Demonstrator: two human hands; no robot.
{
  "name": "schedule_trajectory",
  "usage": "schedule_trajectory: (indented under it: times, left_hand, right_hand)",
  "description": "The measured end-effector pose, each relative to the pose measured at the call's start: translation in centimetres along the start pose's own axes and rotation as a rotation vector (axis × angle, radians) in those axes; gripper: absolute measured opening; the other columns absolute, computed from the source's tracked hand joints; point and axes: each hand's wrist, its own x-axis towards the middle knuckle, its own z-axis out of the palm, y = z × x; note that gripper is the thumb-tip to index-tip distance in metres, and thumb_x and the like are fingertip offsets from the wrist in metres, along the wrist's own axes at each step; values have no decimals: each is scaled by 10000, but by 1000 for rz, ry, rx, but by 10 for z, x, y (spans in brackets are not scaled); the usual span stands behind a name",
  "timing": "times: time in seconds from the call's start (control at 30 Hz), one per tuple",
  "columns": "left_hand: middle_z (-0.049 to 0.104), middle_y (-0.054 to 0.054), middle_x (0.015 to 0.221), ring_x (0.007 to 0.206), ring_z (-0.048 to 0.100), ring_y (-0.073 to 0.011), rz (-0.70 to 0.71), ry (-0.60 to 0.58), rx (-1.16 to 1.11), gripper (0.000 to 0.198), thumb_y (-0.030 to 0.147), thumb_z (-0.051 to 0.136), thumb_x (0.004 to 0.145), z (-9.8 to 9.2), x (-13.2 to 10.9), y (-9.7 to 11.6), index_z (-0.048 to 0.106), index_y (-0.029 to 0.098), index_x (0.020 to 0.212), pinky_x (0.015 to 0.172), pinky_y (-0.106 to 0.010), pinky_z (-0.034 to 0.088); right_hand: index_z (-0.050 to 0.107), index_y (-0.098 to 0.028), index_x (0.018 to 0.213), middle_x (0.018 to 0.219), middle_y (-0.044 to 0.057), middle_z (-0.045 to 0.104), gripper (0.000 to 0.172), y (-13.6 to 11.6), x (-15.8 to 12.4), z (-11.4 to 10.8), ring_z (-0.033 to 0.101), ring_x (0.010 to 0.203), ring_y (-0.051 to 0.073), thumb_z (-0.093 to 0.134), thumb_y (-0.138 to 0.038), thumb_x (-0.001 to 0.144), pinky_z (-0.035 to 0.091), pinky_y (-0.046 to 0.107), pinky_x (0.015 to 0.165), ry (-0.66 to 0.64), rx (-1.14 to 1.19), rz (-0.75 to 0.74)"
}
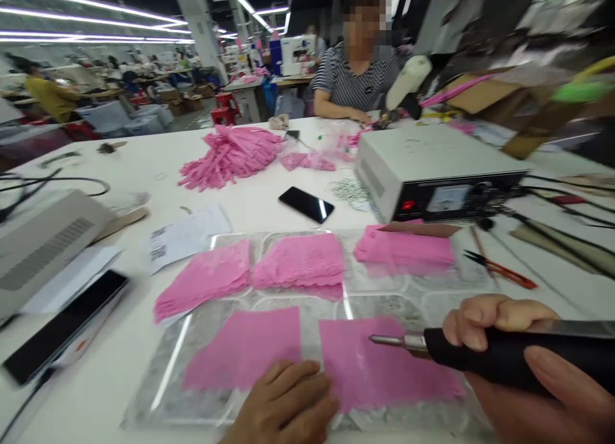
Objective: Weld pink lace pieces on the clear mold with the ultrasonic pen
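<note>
My right hand (509,341) is wrapped round a thick black pen-like tool (461,351) with a pointed metal tip. The tip points left, over a flat pink fabric piece (369,367); whether it touches the cloth I cannot tell. My left hand (288,405) lies palm down with fingers stretched forward, between that piece and a second pink fabric piece (259,348) to its left. Both pieces lie on a clear plastic sheet (163,373). Behind them are two stacks of pink pieces, the left stack (206,277) and the middle stack (302,261).
A folded pink bundle (408,248) and orange-handled tweezers (504,271) lie behind my right hand. A grey box with a meter (437,156) stands behind them. Phones (306,204), a pink strip heap (230,156) and cables surround the sheet. Opposite sits a person in a striped shirt (350,79).
</note>
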Motion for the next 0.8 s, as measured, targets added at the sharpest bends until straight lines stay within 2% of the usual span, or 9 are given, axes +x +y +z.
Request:
schedule_trajectory:
  times: [0.1,0.2,0.3,0.4,0.63,0.8]
  left_hand:
    - [729,-49,919,976,660,-141,6,76,53,161,148,538,934,17,10,-4,679,145,1012,919,-237,478]
    - [733,-49,936,940,674,-150,68,87,44,178,154,513,945,37,32,1,675,139,1016,884,-257,495]
    - [725,-62,1002,964,670,-177,96,37,20,205,187,481,951,56,54,11,673,132,998,840,-284,519]
    - [710,-75,1046,1006,658,-200,89,-28,-9,237,234,458,963,69,67,16,670,129,977,841,-319,531]
    - [703,-93,1034,1029,645,-205,114,-56,-27,235,279,495,951,71,69,14,661,120,1000,884,-331,519]
    - [710,-76,1025,1004,658,-205,104,-45,-34,260,284,464,966,70,70,13,665,120,991,865,-327,527]
  right_hand:
    - [596,-210,658,651,-1,496,166,-13,14,-24,461,520,130,719,-320,638,476,281,461,146,11,-85]
    - [597,-212,627,629,-6,486,156,-20,15,-43,441,517,128,708,-319,602,474,273,453,243,-41,-117]
    - [600,-227,685,685,-2,499,111,-20,6,-47,427,559,134,660,-302,629,477,274,497,312,-15,-78]
    - [581,-234,705,706,7,494,93,-17,1,-42,440,611,157,633,-290,651,480,290,540,339,28,-11]
    - [615,-222,728,697,6,532,116,-5,9,-45,493,583,147,679,-316,709,516,282,535,112,23,-69]
    - [632,-220,749,696,12,557,120,-4,13,-43,539,569,148,686,-327,742,532,289,535,46,27,-65]
